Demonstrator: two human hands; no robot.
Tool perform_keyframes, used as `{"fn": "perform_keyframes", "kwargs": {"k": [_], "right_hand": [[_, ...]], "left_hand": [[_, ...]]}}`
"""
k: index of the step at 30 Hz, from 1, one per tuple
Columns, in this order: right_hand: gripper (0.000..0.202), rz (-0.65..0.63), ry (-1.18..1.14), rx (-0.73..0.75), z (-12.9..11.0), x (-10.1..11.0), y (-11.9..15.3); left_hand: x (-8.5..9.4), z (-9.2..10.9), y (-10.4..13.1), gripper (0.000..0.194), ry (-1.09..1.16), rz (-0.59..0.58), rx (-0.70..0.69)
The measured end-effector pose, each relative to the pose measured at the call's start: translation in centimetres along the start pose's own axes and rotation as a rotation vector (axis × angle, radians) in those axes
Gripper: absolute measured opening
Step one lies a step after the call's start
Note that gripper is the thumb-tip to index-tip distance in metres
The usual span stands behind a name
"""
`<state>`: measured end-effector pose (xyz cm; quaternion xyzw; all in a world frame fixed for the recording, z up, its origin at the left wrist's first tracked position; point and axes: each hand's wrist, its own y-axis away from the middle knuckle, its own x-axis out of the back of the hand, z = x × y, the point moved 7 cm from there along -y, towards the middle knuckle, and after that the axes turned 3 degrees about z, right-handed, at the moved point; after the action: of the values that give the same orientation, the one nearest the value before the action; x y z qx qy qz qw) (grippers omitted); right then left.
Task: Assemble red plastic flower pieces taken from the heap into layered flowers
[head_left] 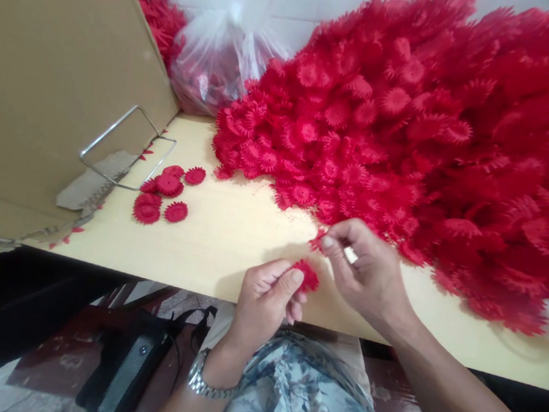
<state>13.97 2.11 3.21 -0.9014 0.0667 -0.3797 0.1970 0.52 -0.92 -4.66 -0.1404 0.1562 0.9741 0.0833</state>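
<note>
Near the table's front edge, my left hand [270, 296] is closed with the thumb pressing on a red flower piece [310, 275] with a fringed edge. To its right and slightly farther back, my right hand [368, 267] pinches a smaller-looking red petal piece [318, 241] between thumb and forefinger. The two pieces are close together but apart. Just behind my right hand rises a large heap of red fringed flower pieces [339, 134]. Several round red flowers [170, 184] lie in a loose group on the table to the left.
The pale yellow table [192, 250] runs across the view. On its left stands a cardboard box [63, 82], with a bent metal wire frame [111, 129] against it. A tied clear plastic bag [221, 58] sits at the back. Below, a black bag [128, 360] lies on the floor.
</note>
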Motion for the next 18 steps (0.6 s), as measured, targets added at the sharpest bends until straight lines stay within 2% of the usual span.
{"fn": "perform_keyframes", "kwargs": {"k": [3,5,7,10,12,18], "right_hand": [[0.01,0.236,0.316,-0.023,2.3,3.4,-1.5],[0.011,0.243,0.519,0.008,3.5,4.7,-2.6],[0.015,0.229,0.606,0.057,3.9,5.3,-3.1],[0.018,0.205,0.463,0.167,2.5,4.8,-2.5],[0.017,0.127,0.273,0.22,0.8,3.5,-1.6],[0.011,-0.285,-0.235,0.158,-2.3,-1.3,0.6]], "left_hand": [[0.3,0.2,-0.1,0.028,0.032,0.048,-0.018],[0.6,0.2,-0.2,0.02,0.043,0.091,-0.002],[0.7,0.2,-0.4,0.018,0.068,0.127,0.044],[0.9,0.4,-0.6,0.022,0.085,0.187,0.072],[1.0,0.6,-0.6,0.031,0.072,0.215,0.054],[0.6,0.9,-0.5,0.041,0.032,0.183,-0.009]]}}
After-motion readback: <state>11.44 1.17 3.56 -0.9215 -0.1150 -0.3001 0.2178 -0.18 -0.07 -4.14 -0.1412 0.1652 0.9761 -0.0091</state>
